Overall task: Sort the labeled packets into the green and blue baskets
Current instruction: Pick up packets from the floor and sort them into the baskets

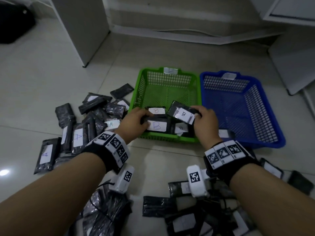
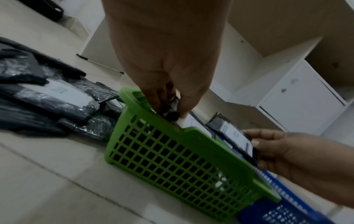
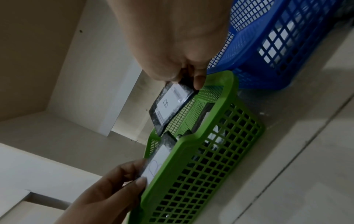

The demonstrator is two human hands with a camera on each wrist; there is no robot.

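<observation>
Left hand: the left hand pinches a B packet low over the near end of the green basket, fingers curled on its edge.
Right hand: the right hand grips a second B packet by its end, tilted, above the same basket at about 3 o'clock from the first.
Done: two more packets lie in the green basket, one with a B label and one whose label is hard to read; the blue basket shows none inside.
Left: a pile at 9 o'clock of the green basket, some marked A, and more packets at 6 o'clock near the wrists. I judge the sort is at an early stage.
Head view only: both piles, the basket tags, the blue basket floor.
Left wrist view only: the left fingers closing on the packet's dark edge at the rim.
Right wrist view only: the right thumb on the packet's end; white shapes behind the blue mesh, unclear whether inside.
</observation>
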